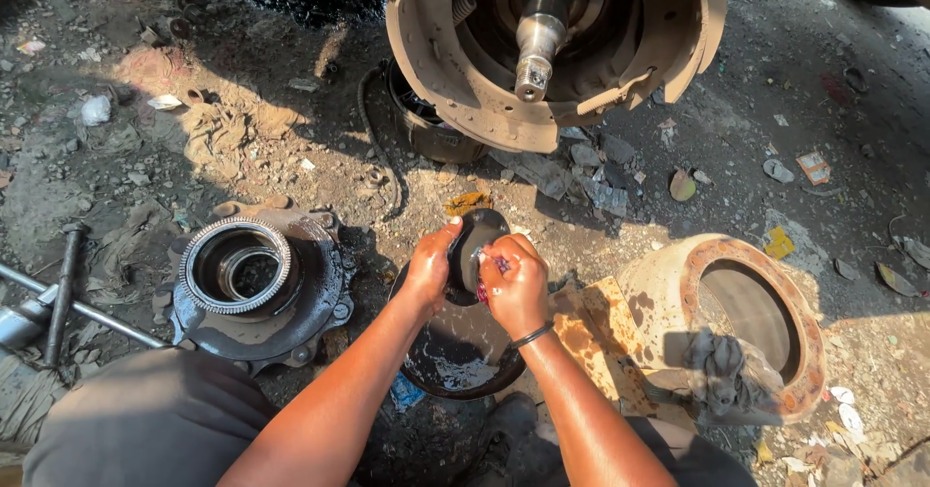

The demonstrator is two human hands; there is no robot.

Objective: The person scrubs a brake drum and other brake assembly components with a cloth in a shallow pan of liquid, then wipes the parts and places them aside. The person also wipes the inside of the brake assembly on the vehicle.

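1. Dirt ground (pixel 291 157), oily, littered with scraps and stones.
2. Left hand (pixel 431 266) clamped on edge of dark round hub cap (pixel 480 240), frame centre.
3. Right hand (pixel 515 283) closed on small reddish rag (pixel 499 264), pressed to cap face.
4. Black basin (pixel 455 361) of dark liquid just below the hands.
5. Wheel hub (pixel 257 288) lower left; brake drum (pixel 727 327) lower right; axle spindle (pixel 538 41) with brake shoes at top.
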